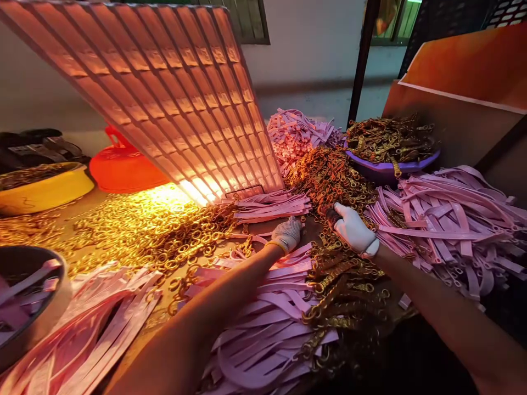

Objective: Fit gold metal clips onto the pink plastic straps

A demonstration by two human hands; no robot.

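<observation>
- My left hand [287, 234], gloved, sits at 5 o'clock from centre view, just below a bundle of pink straps [272, 207]. Its fingers look curled; their tips are hidden, so I can't tell what they pinch.
- My right hand [353, 230], in a white glove, is at 3 to 4 o'clock, by the near edge of a heap of gold metal clasps [335, 178]. The thumb side shows, with something dark at the fingertips; I can't tell whether it's gripped.
- More straps [247, 340] lie at 6 o'clock on the tabletop [88, 203]; a bigger strap pile [444, 219] is at 3 o'clock, and a purple basin [411, 165] of metal pieces at 2.
- I judge the step in hand to be picking through clasps beside the straps.
- The next move calls, I think, for a fine pinch: the clasps lie tangled.
</observation>
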